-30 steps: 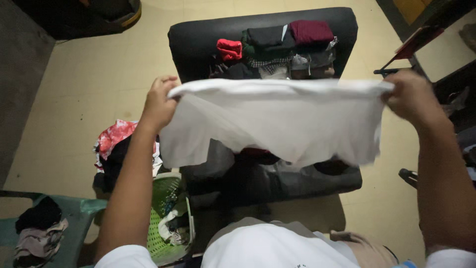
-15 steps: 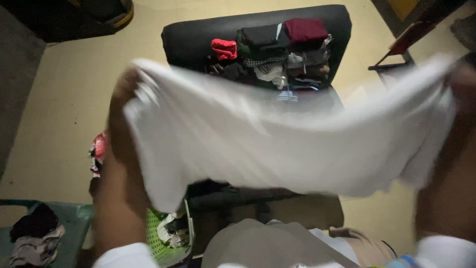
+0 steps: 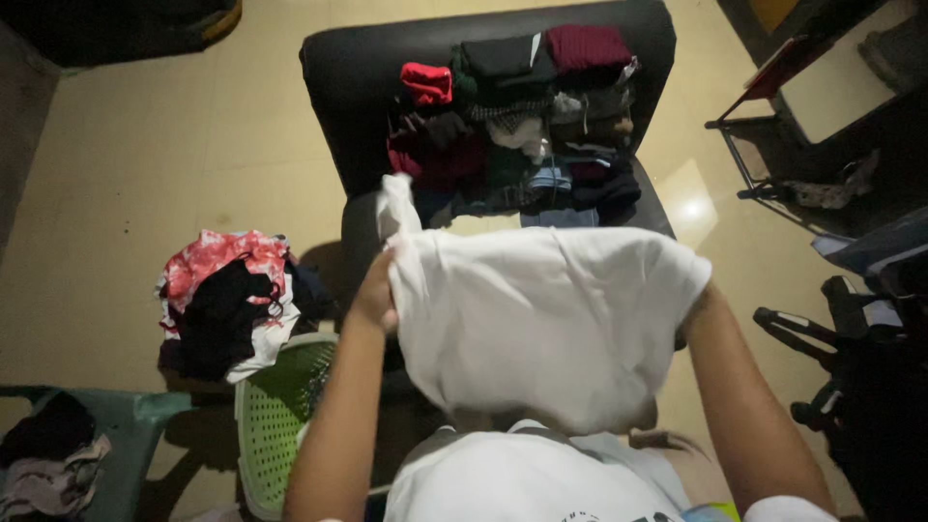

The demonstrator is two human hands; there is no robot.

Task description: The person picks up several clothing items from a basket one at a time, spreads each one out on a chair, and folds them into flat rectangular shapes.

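I hold a white t-shirt (image 3: 541, 319) spread out in front of my chest, over the near edge of a black chair (image 3: 353, 72). My left hand (image 3: 373, 298) grips its left edge, with a sleeve sticking up above the fingers. My right hand (image 3: 690, 311) holds the right edge and is mostly hidden behind the cloth. Folded and loose clothes (image 3: 517, 116) lie piled on the chair seat beyond the shirt, among them a red piece (image 3: 426, 82) and a maroon one (image 3: 587, 45).
A heap of red-patterned, black and white clothes (image 3: 224, 295) lies on the tiled floor to the left. A green plastic basket (image 3: 271, 416) stands beside my left arm. A teal chair with clothes (image 3: 58, 449) is at bottom left. A metal rack (image 3: 773, 145) and dark gear are on the right.
The shirt was held wide and high, then shaken. Now both hands are lower and closer together, with the shirt hanging nearer my body, and the clothes pile on the chair shows.
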